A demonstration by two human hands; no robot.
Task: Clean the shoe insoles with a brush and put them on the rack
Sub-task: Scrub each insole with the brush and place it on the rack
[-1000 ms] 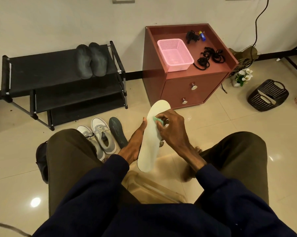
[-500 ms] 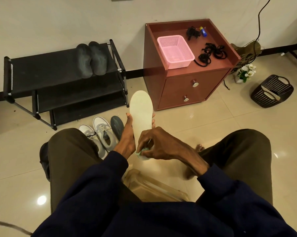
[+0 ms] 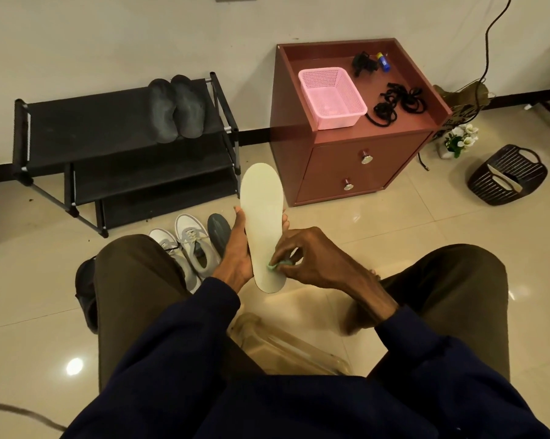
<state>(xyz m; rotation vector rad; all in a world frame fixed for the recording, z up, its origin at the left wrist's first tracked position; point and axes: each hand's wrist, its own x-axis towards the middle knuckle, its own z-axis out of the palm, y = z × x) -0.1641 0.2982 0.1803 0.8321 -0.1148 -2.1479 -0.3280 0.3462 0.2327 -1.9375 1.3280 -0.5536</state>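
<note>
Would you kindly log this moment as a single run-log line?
step: cleaning | left hand: holds pale insole | right hand: pinches green brush on its near end | rack: two dark insoles on top shelf

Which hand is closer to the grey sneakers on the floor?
Left. The left hand, holding the insole, is beside the sneakers; the right hand, gripping the green brush, is across the insole.

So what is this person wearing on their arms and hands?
Dark navy long sleeves: the left sleeve and right sleeve reach the wrists. The left hand and right hand are bare, with no gloves, ring or watch showing.
</note>
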